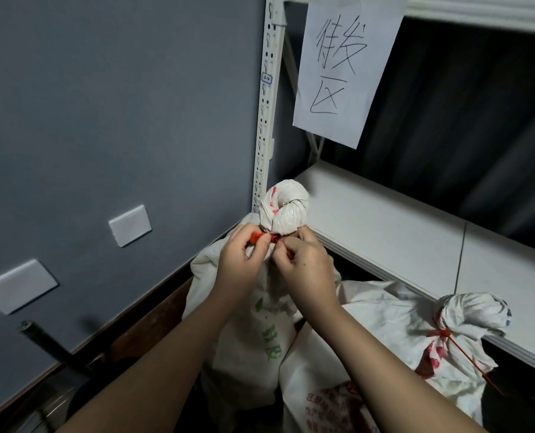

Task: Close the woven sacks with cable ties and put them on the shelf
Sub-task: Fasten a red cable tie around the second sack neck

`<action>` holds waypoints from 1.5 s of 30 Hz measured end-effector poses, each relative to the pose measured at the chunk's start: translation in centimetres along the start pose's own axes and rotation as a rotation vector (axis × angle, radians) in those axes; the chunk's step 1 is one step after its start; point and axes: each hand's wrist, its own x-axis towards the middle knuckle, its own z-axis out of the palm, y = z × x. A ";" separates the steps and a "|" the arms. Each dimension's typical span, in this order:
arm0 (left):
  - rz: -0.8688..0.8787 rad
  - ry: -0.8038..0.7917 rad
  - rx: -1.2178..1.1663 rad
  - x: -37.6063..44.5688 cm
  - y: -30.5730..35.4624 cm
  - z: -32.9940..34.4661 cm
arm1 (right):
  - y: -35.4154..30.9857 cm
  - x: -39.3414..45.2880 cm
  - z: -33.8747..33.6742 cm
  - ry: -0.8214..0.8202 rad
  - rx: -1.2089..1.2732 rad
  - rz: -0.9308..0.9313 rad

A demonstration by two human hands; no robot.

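sacks [253, 323]: white, green/red print | cable tie [261, 237]: red | wall [103, 120]: grey-blue

Two bare forearms are seen, entering from the bottom edge. No sleeve, glove, watch or ring is worn on either. The left hand [239, 260] and the right hand [303, 267] are uncovered, with short, unpainted nails. A small dark mole is seen on the back of the right hand.
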 end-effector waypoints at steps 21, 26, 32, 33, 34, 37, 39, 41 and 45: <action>-0.246 0.033 -0.074 1.0 -1.4 -1.4 | 1.7 0.6 2.2 -0.183 0.233 -0.049; -0.288 0.035 -0.051 1.2 -1.7 -1.5 | 1.6 0.1 3.2 -0.221 0.261 -0.008; -0.347 0.054 0.178 0.4 -1.9 -1.9 | 2.6 0.3 3.1 -0.320 0.300 0.135; -0.348 0.045 0.213 0.2 -1.5 -1.9 | 2.8 0.4 2.7 -0.337 0.295 0.145; -0.336 0.043 0.230 0.0 -1.2 -2.0 | 2.9 0.5 2.3 -0.350 0.287 0.150; -0.172 0.150 0.311 -0.5 1.1 -2.1 | 3.1 0.7 0.3 -0.356 0.237 0.160; -0.002 0.251 0.368 -0.6 3.5 -2.1 | 3.2 0.8 -1.3 -0.340 0.214 0.166; 0.138 0.247 0.327 -0.5 6.3 -1.5 | 3.6 0.6 -3.3 -0.315 0.226 0.168; 0.133 0.020 0.166 -0.1 11.7 2.2 | 4.9 -0.4 -8.3 -0.247 0.265 0.201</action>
